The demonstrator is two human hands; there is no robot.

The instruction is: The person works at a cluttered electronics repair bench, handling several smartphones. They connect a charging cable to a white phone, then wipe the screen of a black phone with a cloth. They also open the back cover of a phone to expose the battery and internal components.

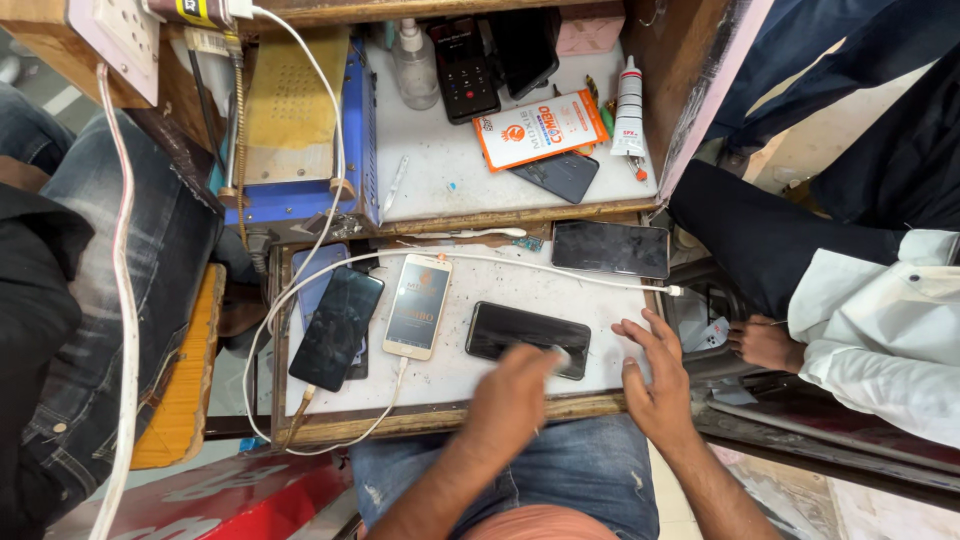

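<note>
A black phone (520,332) lies face up on the small white worktop (560,285). My left hand (510,395) is blurred; its fingers are closed on a small white piece (559,356) that presses on the phone's right end. My right hand (655,375) rests spread open on the worktop's front right corner, just right of the phone, and holds nothing. A white and gold phone (418,305) with a lit screen lies left of the black phone, a white cable (300,290) plugged into its bottom.
Another black phone (337,327) lies over a blue one at the left, and a dark phone (610,248) at the back right. The upper shelf holds a clear bottle (415,65), an orange packet (540,128), a glue tube (628,108) and a blue machine (300,110). Another person's bare foot (765,342) is at right.
</note>
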